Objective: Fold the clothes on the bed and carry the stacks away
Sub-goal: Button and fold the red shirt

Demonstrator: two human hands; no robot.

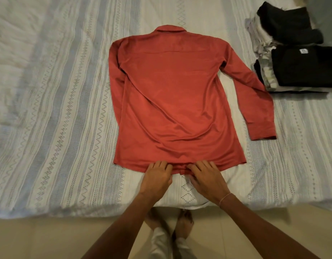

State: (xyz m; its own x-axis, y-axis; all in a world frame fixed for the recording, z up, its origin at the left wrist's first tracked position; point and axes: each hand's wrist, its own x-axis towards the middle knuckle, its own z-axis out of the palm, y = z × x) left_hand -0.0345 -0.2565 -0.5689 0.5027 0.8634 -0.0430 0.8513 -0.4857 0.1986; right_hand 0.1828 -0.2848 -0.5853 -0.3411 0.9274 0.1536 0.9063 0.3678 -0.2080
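Observation:
A red long-sleeved shirt lies back-up on the bed, collar at the far end and hem toward me. Its left sleeve is folded in along the body, and its right sleeve stretches out to the right, cuff down. My left hand and my right hand lie side by side at the middle of the hem. The fingertips of both curl onto the hem's edge and pinch the red cloth. Two stacks of folded clothes sit at the right: a far stack and a near stack, each topped by a black garment.
The bed's patterned white and blue cover spreads wide to the left of the shirt. The near bed edge runs across the bottom of the view, with beige floor tiles below it. My feet stand at that edge between my forearms.

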